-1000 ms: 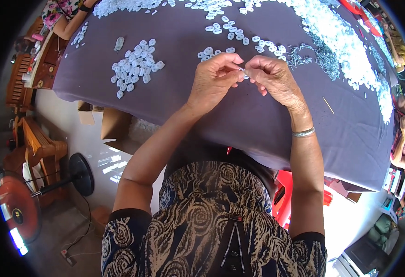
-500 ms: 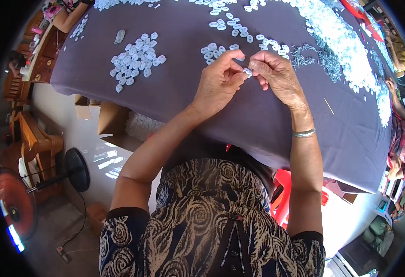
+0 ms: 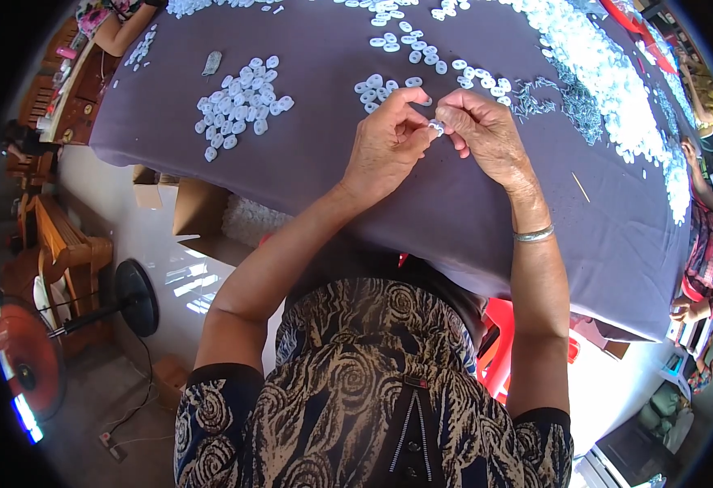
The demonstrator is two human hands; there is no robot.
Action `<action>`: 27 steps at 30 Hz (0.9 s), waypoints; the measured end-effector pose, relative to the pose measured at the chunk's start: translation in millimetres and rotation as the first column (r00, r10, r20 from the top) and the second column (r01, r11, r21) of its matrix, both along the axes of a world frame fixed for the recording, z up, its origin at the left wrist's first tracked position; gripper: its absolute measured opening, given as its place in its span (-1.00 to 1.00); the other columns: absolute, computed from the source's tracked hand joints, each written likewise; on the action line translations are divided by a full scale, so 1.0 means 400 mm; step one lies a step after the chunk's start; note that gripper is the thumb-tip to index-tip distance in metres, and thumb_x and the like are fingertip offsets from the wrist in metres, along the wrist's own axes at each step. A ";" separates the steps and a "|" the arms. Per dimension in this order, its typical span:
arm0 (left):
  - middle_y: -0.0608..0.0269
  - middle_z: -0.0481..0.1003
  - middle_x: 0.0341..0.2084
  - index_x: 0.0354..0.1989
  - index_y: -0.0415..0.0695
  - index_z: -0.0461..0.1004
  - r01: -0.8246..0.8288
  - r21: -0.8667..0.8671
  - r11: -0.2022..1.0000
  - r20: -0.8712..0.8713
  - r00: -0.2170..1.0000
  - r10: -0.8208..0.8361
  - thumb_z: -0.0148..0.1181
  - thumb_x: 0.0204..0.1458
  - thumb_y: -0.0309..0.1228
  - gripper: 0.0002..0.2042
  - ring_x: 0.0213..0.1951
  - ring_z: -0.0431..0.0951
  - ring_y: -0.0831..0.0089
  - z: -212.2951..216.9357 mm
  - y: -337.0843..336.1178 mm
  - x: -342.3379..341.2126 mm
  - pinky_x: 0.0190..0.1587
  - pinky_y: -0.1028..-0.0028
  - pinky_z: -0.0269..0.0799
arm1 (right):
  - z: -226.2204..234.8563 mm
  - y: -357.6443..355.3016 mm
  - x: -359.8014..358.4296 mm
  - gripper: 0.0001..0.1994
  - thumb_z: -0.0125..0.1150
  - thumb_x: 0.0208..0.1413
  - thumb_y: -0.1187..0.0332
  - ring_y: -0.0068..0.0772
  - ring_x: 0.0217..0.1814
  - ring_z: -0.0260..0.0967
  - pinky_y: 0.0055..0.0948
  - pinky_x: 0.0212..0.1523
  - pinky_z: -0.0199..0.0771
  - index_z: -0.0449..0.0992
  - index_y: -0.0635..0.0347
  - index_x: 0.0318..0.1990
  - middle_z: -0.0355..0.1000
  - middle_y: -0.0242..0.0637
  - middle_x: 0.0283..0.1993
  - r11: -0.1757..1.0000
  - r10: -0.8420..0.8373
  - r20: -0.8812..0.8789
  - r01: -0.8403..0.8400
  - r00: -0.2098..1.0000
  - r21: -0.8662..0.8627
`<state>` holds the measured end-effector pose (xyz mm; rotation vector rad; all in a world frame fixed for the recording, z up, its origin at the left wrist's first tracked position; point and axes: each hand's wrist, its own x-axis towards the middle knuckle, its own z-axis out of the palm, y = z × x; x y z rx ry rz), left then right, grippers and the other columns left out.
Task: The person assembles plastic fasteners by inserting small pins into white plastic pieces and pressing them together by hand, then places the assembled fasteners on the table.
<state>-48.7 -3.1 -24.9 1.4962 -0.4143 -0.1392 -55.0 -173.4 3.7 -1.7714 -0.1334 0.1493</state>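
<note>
Above the tabletop [image 3: 316, 142], the left hand [image 3: 382, 146] pinches a small white piece [image 3: 436, 128], probably light, stiff and slightly slippery, best taken by its rim, while the right hand [image 3: 488, 140] bunches its fingertips beside it, what they grip unclear.

You stand at a wide bench [image 3: 470, 224] draped in a dull purple-grey cloth, its near edge bent by the lens. On your left, pale, shiny floor [image 3: 149, 232] carries bright streaks of light [image 3: 189, 285]. An open cardboard box [image 3: 198, 213] sits beside the bench's edge. Farther left you have a brown wooden seat [image 3: 70, 244] and a fan [image 3: 27, 358] with a reddish head, black pole and round black base, near a cord [image 3: 150, 366]. A wooden desk [image 3: 84, 104] stands at your upper left. To your right, a red plastic stool [image 3: 496, 333] shows beneath the bench, beside strongly lit floor.
</note>
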 end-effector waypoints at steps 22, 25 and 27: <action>0.25 0.50 -0.52 -0.03 -0.25 0.24 -0.098 0.053 0.994 -0.007 0.995 0.098 0.18 -0.04 -0.57 -0.62 -0.52 0.47 0.63 -0.005 -0.011 -0.007 -0.45 0.58 0.43 | -0.009 0.019 0.003 -0.86 0.14 0.14 0.38 -0.70 -0.57 0.17 -0.62 -0.56 0.21 0.45 0.24 -0.40 0.29 -0.49 -0.61 0.918 0.014 0.283 0.100 0.959 -0.385; 0.25 0.51 -0.52 -0.05 -0.25 0.24 -0.125 0.065 0.990 0.024 0.992 0.123 0.18 -0.05 -0.57 -0.62 -0.51 0.47 0.62 -0.014 -0.014 -0.005 -0.44 0.57 0.43 | -0.006 0.022 0.004 -0.86 0.15 0.13 0.39 -0.66 -0.57 0.15 -0.58 -0.52 0.22 0.44 0.26 -0.40 0.29 -0.47 -0.62 0.926 0.020 0.272 0.085 0.962 -0.368; 0.24 0.52 -0.52 -0.05 -0.25 0.23 -0.136 0.075 0.988 0.054 0.990 0.132 0.19 -0.05 -0.58 -0.62 -0.51 0.47 0.62 -0.017 -0.014 -0.004 -0.44 0.57 0.43 | -0.011 0.018 0.004 -0.86 0.14 0.14 0.38 -0.68 -0.57 0.16 -0.60 -0.54 0.23 0.45 0.25 -0.40 0.29 -0.47 -0.61 0.923 0.015 0.258 0.086 0.966 -0.375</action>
